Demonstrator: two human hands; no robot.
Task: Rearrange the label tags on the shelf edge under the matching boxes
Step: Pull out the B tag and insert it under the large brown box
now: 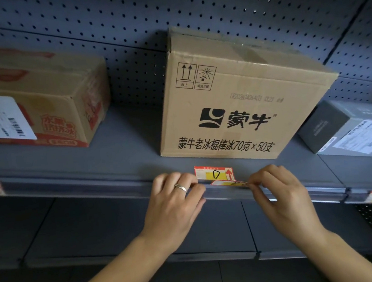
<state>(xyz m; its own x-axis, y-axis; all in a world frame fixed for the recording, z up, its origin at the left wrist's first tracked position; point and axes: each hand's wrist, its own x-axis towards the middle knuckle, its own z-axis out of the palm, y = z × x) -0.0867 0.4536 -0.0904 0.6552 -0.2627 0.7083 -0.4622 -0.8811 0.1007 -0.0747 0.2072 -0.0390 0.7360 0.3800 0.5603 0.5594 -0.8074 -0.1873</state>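
fingertips pinching glossy tag (230, 183), ringed left hand (176, 203)

My left hand (176, 203) pressed on the grey shelf edge strip (106, 183) while my right hand (281, 197) pinched a red-and-yellow paper label tag (229, 183) below the brown cardboard box (234, 102); another tag marked "D" (214, 173) stood just behind.

One head-worn wide-angle cam only, no 2nd view to overlap. Looks fwd and slightly down at a shelf edge (115, 184) crossing mid-frame, close range. Pegboard back panel (210, 2) fills the top; both forearms enter from the bottom edge. Lines bend twd the frame edges.
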